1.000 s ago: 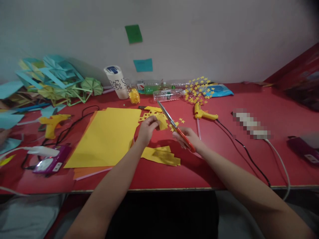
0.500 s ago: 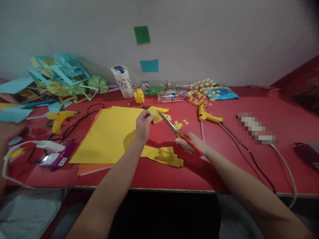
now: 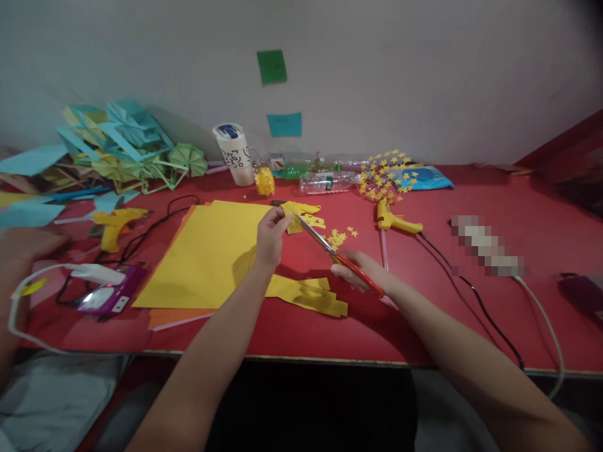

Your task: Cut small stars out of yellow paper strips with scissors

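My left hand point(image 3: 272, 237) pinches a small piece of yellow paper point(image 3: 293, 226) between thumb and fingers, over the right edge of a yellow paper sheet point(image 3: 207, 251). Red-handled scissors point(image 3: 351, 267) are gripped in my right hand point(image 3: 360, 271). Their blades point up and left, with the tips at the yellow piece beside my left thumb. Cut yellow paper stars point(image 3: 337, 238) lie on the table just beyond the blades. Yellow paper strips point(image 3: 311, 295) lie between my forearms, partly hidden by my left arm.
A yellow glue gun point(image 3: 398, 221) sits to the right, its cord trailing forward. Clear bottles point(image 3: 327, 182), a star-covered ball point(image 3: 387, 177) and a white mug point(image 3: 233, 157) stand at the back. At left are another glue gun point(image 3: 113, 227), a purple power strip point(image 3: 113, 294) and a co-worker's arm point(image 3: 28, 245).
The scissor tips have moved slightly left, closer to my left thumb, and the yellow piece shows less to the right of it. The co-worker's hand at left has shifted right.
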Motion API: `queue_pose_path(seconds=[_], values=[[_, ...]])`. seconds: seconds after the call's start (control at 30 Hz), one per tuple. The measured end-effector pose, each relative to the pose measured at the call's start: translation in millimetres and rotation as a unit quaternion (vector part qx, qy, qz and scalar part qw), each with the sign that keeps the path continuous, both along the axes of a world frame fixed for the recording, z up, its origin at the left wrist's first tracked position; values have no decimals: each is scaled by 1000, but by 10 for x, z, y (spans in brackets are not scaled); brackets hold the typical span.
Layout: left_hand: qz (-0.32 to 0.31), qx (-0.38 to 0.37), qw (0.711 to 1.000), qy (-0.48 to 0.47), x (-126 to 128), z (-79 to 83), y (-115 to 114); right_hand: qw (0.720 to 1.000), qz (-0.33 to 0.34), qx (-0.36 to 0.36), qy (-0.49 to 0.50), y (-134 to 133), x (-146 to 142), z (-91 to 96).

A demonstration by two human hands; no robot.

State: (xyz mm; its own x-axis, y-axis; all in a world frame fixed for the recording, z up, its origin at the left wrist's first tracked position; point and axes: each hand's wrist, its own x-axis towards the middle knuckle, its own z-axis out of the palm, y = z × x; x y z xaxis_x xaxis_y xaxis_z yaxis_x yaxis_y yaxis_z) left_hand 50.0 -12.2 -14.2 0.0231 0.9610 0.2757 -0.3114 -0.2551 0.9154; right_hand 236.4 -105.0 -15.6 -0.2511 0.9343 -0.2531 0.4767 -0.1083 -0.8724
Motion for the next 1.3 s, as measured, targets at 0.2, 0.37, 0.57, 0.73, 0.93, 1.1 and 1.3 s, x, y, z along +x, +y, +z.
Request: queue_pose_path(seconds=[0.2,0.37,0.57,0.73,0.93,1.1,1.3], values=[[6,1,1000,8,-10,28,-11,999,-11,-20,32,17,13,-44],[13,-5,1000,11,-16,35,-17,997,-16,-37,66,10,-3,-20],[-19,-26,999,-19,-15,39,-23,995,-13,-44,83,-2,-38,36],[-27,-45,998,-37,-9,59,-36,994,-9,-47,94,8,-26,-2],[-26,-50,998,-38,-5,60,-34,994,-12,-59,90,10,-36,-11],[-24,-54,998,-35,1,51,-28,992,-17,-66,102,-3,-81,44],[-31,-47,998,-33,6,38,-25,989,-22,-79,123,-11,-101,50]])
